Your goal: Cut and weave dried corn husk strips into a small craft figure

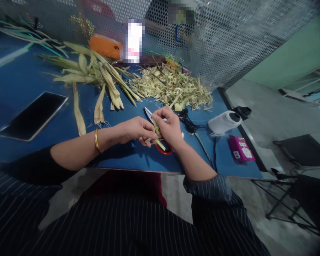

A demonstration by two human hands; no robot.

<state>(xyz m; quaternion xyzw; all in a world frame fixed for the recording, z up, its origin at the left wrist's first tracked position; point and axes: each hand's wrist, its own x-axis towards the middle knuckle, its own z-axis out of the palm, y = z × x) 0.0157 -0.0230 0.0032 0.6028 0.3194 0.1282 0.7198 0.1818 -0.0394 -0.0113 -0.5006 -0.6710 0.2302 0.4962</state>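
Close together above the table's near half, my left hand (137, 129) and my right hand (169, 124) both pinch a folded, yellow-green strip of dried corn husk (160, 143). The strip looks looped or knotted between the fingertips. Beneath the hands lies a pair of scissors (165, 152) with red handles, its blades pointing away to the left; the middle of it is hidden by my fingers. Longer husks (113, 90) lie beyond my left hand. A heap of shredded husk (170, 85) sits past my right hand, with black thread (188, 122) in front of it.
On the blue table (128, 156), a dark phone or tablet (33, 117) lies left. A white thread spool (224, 122) and a magenta packet (241, 148) stand right. At the back are an orange pouch (104, 46), a blurred-out bright screen and a perforated metal panel (216, 39).
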